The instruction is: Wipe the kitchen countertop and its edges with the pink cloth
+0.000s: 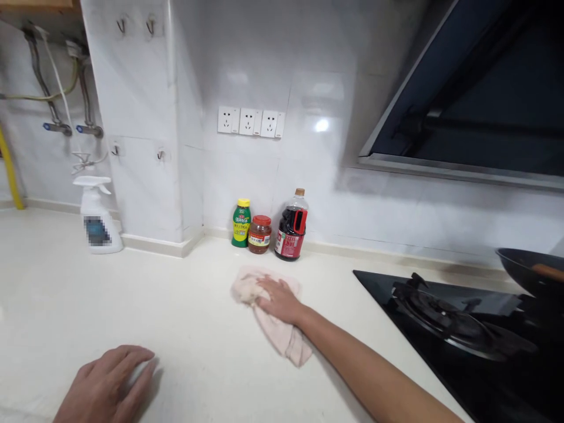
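A pale pink cloth lies rumpled on the white countertop. My right hand holds it down against the surface, with the fingers over its bunched upper part and a loose end trailing towards me. At the lower left, my left hand rests on the counter with nothing in it; its fingers are slightly bent and the thumb stands apart. Behind the cloth, near the wall, stand a green bottle with a yellow cap, a red-lidded jar and a large bottle of dark liquid.
To the right is a black gas stove with a wok at its back. A range hood overhangs it. A white spray bottle stands left beside the tiled pillar. Wall sockets sit above the bottles.
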Demonstrator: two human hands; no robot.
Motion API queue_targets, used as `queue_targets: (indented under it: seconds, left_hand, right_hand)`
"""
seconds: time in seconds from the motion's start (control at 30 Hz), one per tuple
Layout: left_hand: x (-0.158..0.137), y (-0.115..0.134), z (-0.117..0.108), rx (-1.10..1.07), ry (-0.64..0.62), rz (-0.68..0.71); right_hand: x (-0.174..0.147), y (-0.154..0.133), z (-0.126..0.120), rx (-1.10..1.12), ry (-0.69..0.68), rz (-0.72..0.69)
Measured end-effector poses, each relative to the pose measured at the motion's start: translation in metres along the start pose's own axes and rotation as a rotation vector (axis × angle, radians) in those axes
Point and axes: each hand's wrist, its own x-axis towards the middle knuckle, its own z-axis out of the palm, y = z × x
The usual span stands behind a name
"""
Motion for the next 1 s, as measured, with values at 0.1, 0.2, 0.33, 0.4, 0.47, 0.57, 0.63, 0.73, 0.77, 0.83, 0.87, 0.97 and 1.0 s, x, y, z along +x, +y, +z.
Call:
queue_targets:
  seconds: [0.1, 0.2, 0.33, 0.4, 0.47, 0.57, 0.63, 0.73, 0.77, 0.83, 0.87, 0.97, 1.0]
  left_hand:
    - [0.004, 0.004, -0.004, -0.002, 0.003, -0.018]
    - [0.008, 0.009, -0.009, -0.020, 0.001, -0.035]
    - [0.011, 0.015, -0.016, -0.006, -0.018, -0.061]
    - [0.012, 0.016, -0.017, 0.001, -0.037, -0.060]
    - [0.012, 0.017, -0.017, 0.011, -0.051, -0.058]
    - [0.013, 0.018, -0.016, 0.014, -0.050, -0.052]
    - [0.013, 0.019, -0.017, 0.008, -0.041, -0.042]
    - [0.012, 0.024, -0.020, 0.004, -0.049, -0.029]
    - [0.012, 0.026, -0.021, 0.002, -0.056, -0.023]
    - [0.012, 0.029, -0.024, 0.000, -0.066, -0.018]
    - [0.012, 0.030, -0.025, 0.001, -0.070, -0.018]
    - [0.013, 0.034, -0.027, 0.012, -0.082, -0.028]
    - [0.013, 0.034, -0.028, 0.014, -0.081, -0.030]
  right_hand:
    - [-0.016, 0.065, -0.027, -0.058, 0.105, 0.261]
    - [-0.049, 0.122, -0.052, -0.121, 0.190, 0.491]
    - [-0.097, 0.157, -0.062, -0.176, 0.220, 0.598]
    - [-0.119, 0.156, -0.056, -0.188, 0.214, 0.595]
    - [-0.144, 0.146, -0.047, -0.194, 0.211, 0.588]
    - [-0.191, 0.121, -0.030, -0.198, 0.206, 0.581]
    - [-0.231, 0.103, -0.016, -0.191, 0.210, 0.569]
    - [-0.293, 0.085, 0.005, -0.146, 0.240, 0.559]
    - [-0.313, 0.082, 0.010, -0.128, 0.261, 0.555]
    - [-0.342, 0.081, 0.017, -0.101, 0.300, 0.532]
    - [-0.351, 0.081, 0.018, -0.089, 0.317, 0.523]
    - [-0.345, 0.074, 0.010, -0.060, 0.331, 0.557]
    - [-0.334, 0.069, 0.004, -0.066, 0.323, 0.598]
